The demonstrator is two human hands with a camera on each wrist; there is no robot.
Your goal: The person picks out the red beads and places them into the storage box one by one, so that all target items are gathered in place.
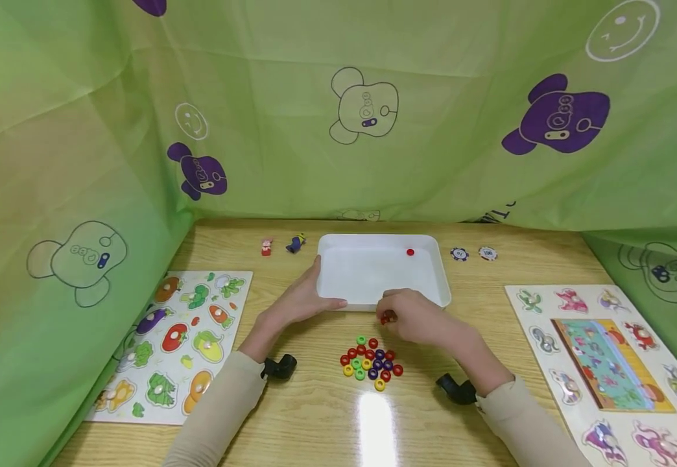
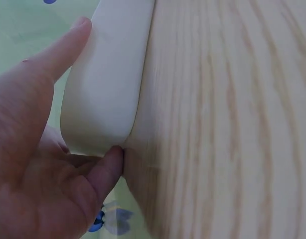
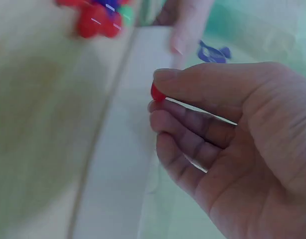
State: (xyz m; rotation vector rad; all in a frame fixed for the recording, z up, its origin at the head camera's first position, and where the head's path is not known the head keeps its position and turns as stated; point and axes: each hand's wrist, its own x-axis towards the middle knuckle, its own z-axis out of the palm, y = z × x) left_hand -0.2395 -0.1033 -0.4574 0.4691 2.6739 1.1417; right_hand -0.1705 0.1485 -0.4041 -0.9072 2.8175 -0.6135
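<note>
My left hand (image 1: 300,298) holds the near left corner of a white tray (image 1: 338,307), thumb along the front rim and fingers at the left side. In the left wrist view the fingertips (image 2: 113,157) meet the tray's lower edge. My right hand (image 1: 417,316) pinches a small red ring (image 3: 157,92) between thumb and fingers, just in front of the tray's near wall. Inside the tray, toward the back right, lies another red ring (image 1: 410,252). On the wooden table before the tray is a loose cluster of red, green, yellow and purple rings (image 1: 375,373).
A vegetable puzzle board (image 1: 239,285) lies to the left, a sea-animal puzzle board (image 1: 519,295) to the right. Behind the left hand are two small figures, one red and pink (image 1: 266,247), one blue and yellow (image 1: 296,243). Two poker chips (image 1: 460,254) sit right of the tray.
</note>
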